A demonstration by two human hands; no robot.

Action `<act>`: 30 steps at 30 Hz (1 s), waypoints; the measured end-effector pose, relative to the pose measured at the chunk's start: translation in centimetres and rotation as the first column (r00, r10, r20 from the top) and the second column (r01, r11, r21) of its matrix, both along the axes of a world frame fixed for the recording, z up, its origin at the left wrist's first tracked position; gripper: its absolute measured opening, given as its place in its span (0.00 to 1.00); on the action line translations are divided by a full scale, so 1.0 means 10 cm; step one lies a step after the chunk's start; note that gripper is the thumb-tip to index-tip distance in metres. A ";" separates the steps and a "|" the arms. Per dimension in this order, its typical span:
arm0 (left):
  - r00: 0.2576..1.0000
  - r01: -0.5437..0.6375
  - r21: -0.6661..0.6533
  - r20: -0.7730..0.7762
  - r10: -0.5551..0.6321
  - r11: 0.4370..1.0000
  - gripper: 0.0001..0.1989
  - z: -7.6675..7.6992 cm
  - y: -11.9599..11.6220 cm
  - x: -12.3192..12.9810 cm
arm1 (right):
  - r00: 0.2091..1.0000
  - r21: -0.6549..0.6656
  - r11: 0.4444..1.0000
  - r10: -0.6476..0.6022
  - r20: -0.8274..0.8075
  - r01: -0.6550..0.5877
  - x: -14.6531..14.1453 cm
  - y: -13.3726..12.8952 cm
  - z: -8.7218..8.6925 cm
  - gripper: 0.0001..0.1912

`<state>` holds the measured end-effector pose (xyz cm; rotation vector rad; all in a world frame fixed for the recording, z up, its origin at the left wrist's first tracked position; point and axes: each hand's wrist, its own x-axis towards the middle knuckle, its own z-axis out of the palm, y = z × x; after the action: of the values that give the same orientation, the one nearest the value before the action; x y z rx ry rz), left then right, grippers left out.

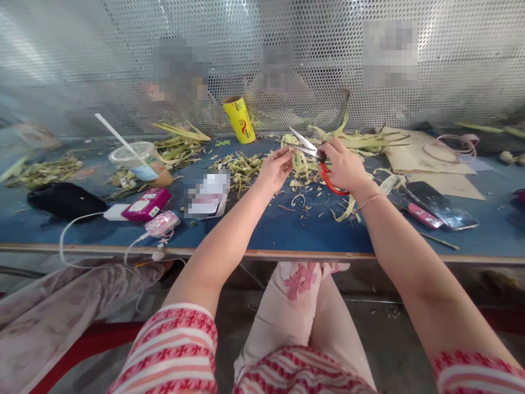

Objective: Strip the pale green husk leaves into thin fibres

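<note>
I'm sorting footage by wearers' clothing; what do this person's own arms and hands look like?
Short white fabric sleeves bear red patterned bands and pink stripes. The left hand and right hand are ungloved. A thin pinkish bracelet circles the right wrist.

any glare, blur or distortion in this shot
Head view: pale glare streaks the perforated panel, and pixelated squares blot out patches in front of it; head view, centre: the right hand and scissors look fairly clear; head view, outer edges: softer, seemingly stretched.
</note>
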<state>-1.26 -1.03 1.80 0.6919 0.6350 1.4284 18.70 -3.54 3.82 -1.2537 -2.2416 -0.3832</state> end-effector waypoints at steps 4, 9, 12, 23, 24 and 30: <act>0.995 -0.048 -0.041 0.080 0.051 0.998 0.24 0.03 -0.01 0.03 | 0.997 0.036 0.997 0.062 0.036 -0.063 -0.06 0.01 -0.07 0.18; 0.982 -0.117 -0.043 0.146 0.123 0.992 0.22 0.05 0.01 0.01 | 0.985 0.015 0.985 0.171 0.034 -0.172 -0.03 0.04 -0.11 0.13; 0.980 -0.142 0.003 0.142 0.140 0.990 0.20 0.04 0.04 -0.01 | 0.976 -0.043 0.977 0.209 0.054 -0.207 0.00 0.08 -0.12 0.11; 0.982 -0.105 0.021 0.157 0.101 0.994 0.21 -0.03 0.11 -0.05 | 0.996 -0.074 0.993 0.090 0.013 -0.089 0.03 0.12 -0.14 0.11; 0.983 -0.098 0.015 0.159 0.094 0.995 0.22 -0.03 0.11 -0.04 | 0.996 -0.070 0.994 0.084 0.005 -0.083 0.02 0.12 -0.14 0.11; 0.985 -0.079 -0.001 0.154 0.079 0.997 0.22 0.02 0.01 0.02 | 0.998 -0.030 0.998 0.062 -0.017 -0.062 0.01 0.13 -0.15 0.11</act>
<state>-1.09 -0.95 2.03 0.5590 0.5431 1.5409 18.77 -2.22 2.32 -1.1950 -2.2742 -0.3158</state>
